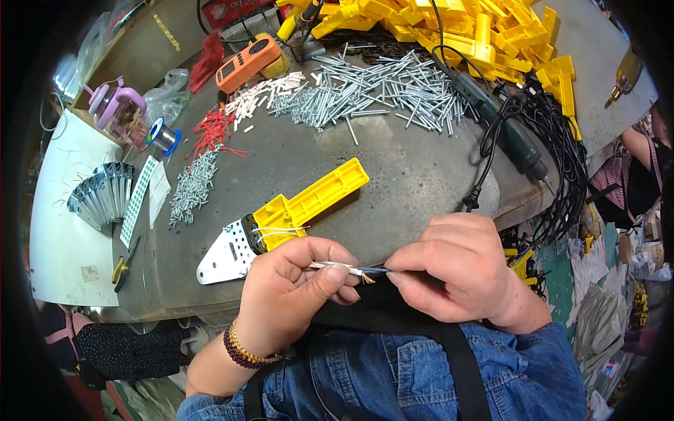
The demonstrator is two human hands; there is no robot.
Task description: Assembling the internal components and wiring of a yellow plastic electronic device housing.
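Observation:
My left hand (298,281) pinches thin white wires (320,265) between thumb and fingers, just above the near edge of the table. Bare copper strands (367,278) fan out past its fingertips. Close beside them, my right hand (453,266) is closed in a pinch on a thin dark blue wire (378,271), whose end meets the white wires. Whether the two are joined cannot be made out. Beyond my left hand lies a yellow plastic handle housing (326,193) with a pointed, perforated metal plate (226,258) attached. White leads run from it toward that hand.
Long screws (393,88), small screws (193,186) and red wires (210,130) lie in heaps. Yellow housings (484,42) pile up at the back. A dark green electric screwdriver (502,126) and black cords (554,147) are at right; cutters (125,266) and a solder spool (163,136) at left.

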